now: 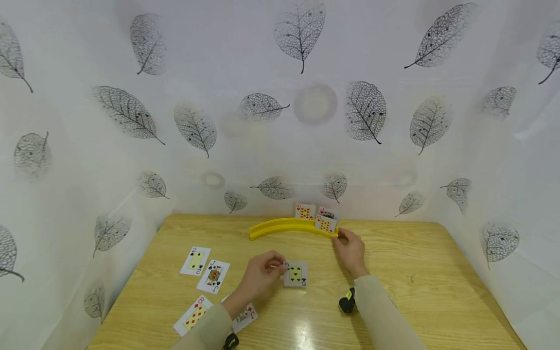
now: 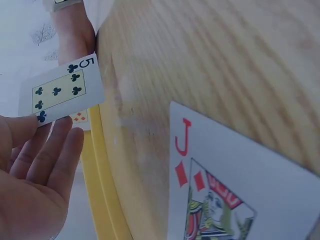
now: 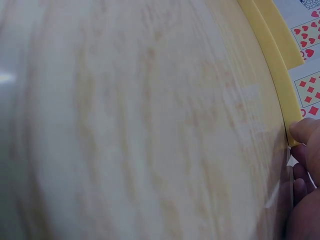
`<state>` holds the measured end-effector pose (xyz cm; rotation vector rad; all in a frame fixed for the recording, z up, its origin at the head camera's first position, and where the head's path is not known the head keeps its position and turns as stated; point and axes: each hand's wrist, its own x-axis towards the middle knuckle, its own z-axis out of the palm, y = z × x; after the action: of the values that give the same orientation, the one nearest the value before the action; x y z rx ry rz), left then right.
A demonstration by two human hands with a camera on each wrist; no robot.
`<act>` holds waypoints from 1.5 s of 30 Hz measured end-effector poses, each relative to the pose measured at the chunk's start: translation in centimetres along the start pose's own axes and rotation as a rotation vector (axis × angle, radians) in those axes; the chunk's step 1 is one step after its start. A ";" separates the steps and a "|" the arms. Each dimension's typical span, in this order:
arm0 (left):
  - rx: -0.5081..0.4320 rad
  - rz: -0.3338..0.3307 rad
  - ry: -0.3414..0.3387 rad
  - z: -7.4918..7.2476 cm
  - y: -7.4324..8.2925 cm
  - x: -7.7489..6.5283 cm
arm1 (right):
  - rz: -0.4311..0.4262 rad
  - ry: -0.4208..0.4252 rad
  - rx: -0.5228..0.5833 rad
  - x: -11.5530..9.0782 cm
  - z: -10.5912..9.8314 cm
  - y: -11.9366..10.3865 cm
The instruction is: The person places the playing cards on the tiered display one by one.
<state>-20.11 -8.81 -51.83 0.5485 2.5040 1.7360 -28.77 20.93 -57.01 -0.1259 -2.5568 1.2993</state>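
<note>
A five of clubs playing card (image 1: 295, 275) is pinched between the thumb and fingers of my left hand (image 1: 262, 274), face up above the table. At the far side lies a curved yellow card holder (image 1: 280, 225). My right hand (image 1: 351, 249) grips its right end, and the thumb (image 3: 305, 129) shows on it in the right wrist view. Standing in the holder are a ten of hearts (image 1: 305, 211), a ten of diamonds (image 1: 325, 223) and a red jack (image 1: 328, 211), partly covered by the ten of diamonds.
Face up on the left of the wooden table (image 1: 407, 282) lie a two of spades (image 1: 195, 260), a jack of spades (image 1: 213, 276) and an eight of diamonds (image 1: 194, 315). A jack of diamonds (image 1: 246, 318) is partly under my left forearm. A leaf-patterned curtain (image 1: 258, 146) surrounds the table.
</note>
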 end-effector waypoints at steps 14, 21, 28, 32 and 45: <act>0.122 0.091 0.117 0.2 -0.3 3.2 | -0.017 0.013 -0.010 -0.1 -0.2 -0.2; 0.197 0.088 0.135 0.6 -0.5 4.5 | -0.003 0.008 -0.001 -0.1 -0.3 -0.2; 0.171 0.047 0.174 0.7 -0.4 5.4 | -0.021 0.018 0.013 -0.1 -0.1 -0.2; 0.158 0.070 0.209 0.7 -0.3 6.1 | -0.008 0.014 -0.001 -0.1 0.0 -0.1; 0.212 0.097 0.290 0.8 -0.3 8.9 | -0.003 0.016 0.006 -0.2 0.2 0.0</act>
<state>-28.33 -5.40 -50.98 0.4660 2.9330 1.7009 -28.64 20.76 -57.16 -0.1303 -2.5385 1.2991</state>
